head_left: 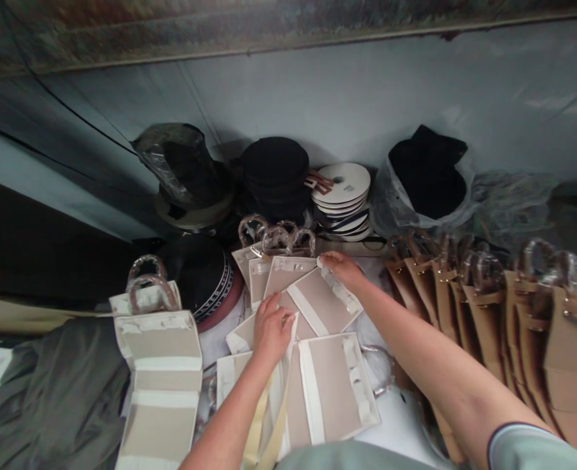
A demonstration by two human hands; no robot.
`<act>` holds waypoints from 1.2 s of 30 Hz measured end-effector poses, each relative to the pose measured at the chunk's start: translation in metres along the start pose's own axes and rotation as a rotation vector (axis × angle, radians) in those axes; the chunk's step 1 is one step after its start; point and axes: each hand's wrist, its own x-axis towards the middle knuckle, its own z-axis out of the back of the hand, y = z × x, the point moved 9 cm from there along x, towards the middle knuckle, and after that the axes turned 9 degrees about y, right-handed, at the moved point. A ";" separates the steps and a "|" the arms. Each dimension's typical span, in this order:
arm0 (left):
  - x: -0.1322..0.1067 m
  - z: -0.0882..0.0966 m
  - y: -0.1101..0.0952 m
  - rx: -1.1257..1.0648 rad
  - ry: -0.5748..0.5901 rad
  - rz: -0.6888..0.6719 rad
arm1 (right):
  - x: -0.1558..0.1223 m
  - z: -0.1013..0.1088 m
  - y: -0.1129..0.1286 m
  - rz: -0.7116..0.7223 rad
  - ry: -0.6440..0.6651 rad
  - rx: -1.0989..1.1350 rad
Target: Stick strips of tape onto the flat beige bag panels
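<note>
Left hand (271, 331) is curled, fingertips at a white card edge, pinch not clear from this view. Right hand (340, 269) lies flattish, fingers together over the far corner of a flat beige card bag panel with white strips (320, 307), no clear pinch. That panel sits between both hands: its long axis runs diagonally from under the right hand down and away from the left hand. Right hand is touching it; left hand is just beside its near edge. Another beige-and-white card panel (330, 391) lies directly below the right hand's panel. Plastic-wrapped loop handles (276, 236) sit just ahead of the hands. Tan card bags in a leaning row (484, 320) lie right of the right forearm. White ribbon spools (342, 186) sit further ahead of the right hand. Dark olive cloth (48, 391) lies well left of the left hand.
</note>
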 end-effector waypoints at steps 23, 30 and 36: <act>0.011 -0.024 -0.003 -0.097 0.187 -0.021 | -0.006 -0.011 -0.011 0.052 0.019 -0.132; 0.009 -0.030 0.002 -0.083 0.179 0.003 | 0.003 -0.014 -0.041 0.029 -0.031 -0.133; 0.011 -0.030 0.002 -0.051 0.166 0.003 | 0.010 -0.015 -0.059 -0.012 -0.096 -0.174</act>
